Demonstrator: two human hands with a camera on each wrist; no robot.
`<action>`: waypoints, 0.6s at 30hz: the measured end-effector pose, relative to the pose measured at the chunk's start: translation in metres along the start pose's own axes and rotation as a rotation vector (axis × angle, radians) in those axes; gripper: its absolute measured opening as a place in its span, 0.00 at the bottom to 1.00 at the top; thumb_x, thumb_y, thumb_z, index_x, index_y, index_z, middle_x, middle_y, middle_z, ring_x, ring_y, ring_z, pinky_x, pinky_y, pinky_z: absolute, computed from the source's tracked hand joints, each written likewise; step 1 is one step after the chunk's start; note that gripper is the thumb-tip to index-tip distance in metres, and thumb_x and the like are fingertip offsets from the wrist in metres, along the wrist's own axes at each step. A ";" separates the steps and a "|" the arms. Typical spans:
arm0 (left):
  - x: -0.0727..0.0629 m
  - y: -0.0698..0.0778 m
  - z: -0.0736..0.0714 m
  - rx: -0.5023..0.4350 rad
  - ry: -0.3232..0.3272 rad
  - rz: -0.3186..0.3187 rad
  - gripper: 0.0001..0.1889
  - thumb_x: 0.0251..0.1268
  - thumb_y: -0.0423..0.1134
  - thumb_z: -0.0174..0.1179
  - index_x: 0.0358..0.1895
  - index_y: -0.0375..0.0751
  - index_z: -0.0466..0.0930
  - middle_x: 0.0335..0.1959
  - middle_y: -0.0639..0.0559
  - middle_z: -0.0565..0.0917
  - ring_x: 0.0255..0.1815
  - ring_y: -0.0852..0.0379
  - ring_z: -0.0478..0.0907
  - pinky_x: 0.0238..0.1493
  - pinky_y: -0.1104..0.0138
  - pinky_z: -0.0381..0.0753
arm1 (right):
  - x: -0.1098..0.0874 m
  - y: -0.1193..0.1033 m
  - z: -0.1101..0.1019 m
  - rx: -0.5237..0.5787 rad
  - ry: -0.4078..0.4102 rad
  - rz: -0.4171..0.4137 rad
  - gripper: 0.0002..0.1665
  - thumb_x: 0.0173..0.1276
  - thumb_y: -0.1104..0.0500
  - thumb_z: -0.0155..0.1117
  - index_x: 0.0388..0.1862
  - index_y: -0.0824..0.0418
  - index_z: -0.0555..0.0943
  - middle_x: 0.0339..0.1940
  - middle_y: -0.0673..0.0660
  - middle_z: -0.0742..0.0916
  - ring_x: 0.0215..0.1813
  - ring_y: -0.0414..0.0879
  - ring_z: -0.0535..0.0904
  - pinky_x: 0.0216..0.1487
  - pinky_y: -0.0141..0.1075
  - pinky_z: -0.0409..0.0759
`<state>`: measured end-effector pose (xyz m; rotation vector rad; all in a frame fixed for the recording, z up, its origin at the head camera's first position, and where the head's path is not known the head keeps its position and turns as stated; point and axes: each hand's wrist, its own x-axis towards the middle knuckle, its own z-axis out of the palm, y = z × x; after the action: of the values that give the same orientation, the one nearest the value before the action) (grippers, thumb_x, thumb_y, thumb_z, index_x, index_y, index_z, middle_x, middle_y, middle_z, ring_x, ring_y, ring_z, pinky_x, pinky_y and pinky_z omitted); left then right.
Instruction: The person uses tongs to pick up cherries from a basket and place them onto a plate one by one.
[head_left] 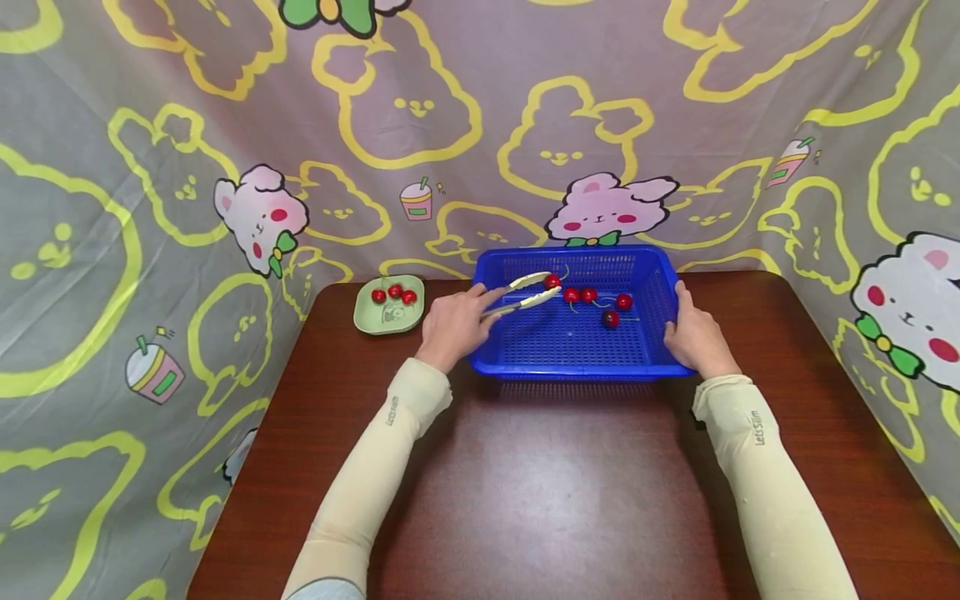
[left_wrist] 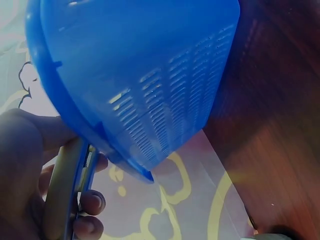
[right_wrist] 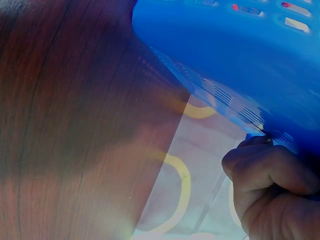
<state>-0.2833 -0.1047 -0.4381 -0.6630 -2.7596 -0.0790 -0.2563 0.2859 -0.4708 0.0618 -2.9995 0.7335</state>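
Note:
In the head view my left hand (head_left: 456, 325) grips a pair of tongs (head_left: 542, 297) with pale tips, reaching over the left rim of a blue plastic basket (head_left: 570, 372). One red cherry (head_left: 552, 281) with a green stem is between the tong tips. Several other cherries (head_left: 588, 295) lie on the basket floor, right of the tips. My right hand (head_left: 697, 333) holds the basket's right rim, its thumb on the inner side. The left wrist view shows fingers curled round the tong handles (left_wrist: 65, 185) beside the basket wall.
A small green plate (head_left: 367, 321) with 3 cherries (head_left: 395, 291) stands left of the basket, near the table's back left corner. The brown wooden table (head_left: 555, 483) meets a patterned cloth (head_left: 480, 100) hanging behind and at both sides.

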 end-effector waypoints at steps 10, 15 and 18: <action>-0.010 -0.008 -0.008 -0.061 0.026 -0.037 0.24 0.71 0.52 0.65 0.69 0.64 0.79 0.39 0.56 0.80 0.22 0.56 0.71 0.21 0.63 0.69 | 0.000 0.001 -0.001 -0.003 0.010 0.001 0.45 0.72 0.65 0.51 0.82 0.75 0.44 0.57 0.91 0.74 0.54 0.85 0.75 0.58 0.71 0.71; -0.017 -0.016 -0.011 -0.086 0.048 -0.041 0.24 0.71 0.52 0.66 0.69 0.64 0.79 0.39 0.56 0.80 0.20 0.55 0.70 0.20 0.63 0.68 | 0.000 0.001 0.001 -0.002 0.012 0.000 0.45 0.72 0.65 0.50 0.82 0.75 0.44 0.58 0.91 0.74 0.55 0.85 0.75 0.58 0.70 0.71; -0.023 -0.021 -0.013 -0.096 0.053 -0.048 0.25 0.70 0.52 0.66 0.69 0.63 0.79 0.40 0.56 0.81 0.20 0.54 0.70 0.19 0.63 0.68 | 0.001 0.001 0.001 -0.001 0.008 0.001 0.45 0.72 0.65 0.50 0.82 0.75 0.44 0.57 0.91 0.74 0.55 0.84 0.75 0.59 0.70 0.71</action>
<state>-0.2700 -0.1353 -0.4326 -0.6095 -2.7348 -0.2369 -0.2569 0.2861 -0.4716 0.0574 -2.9926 0.7309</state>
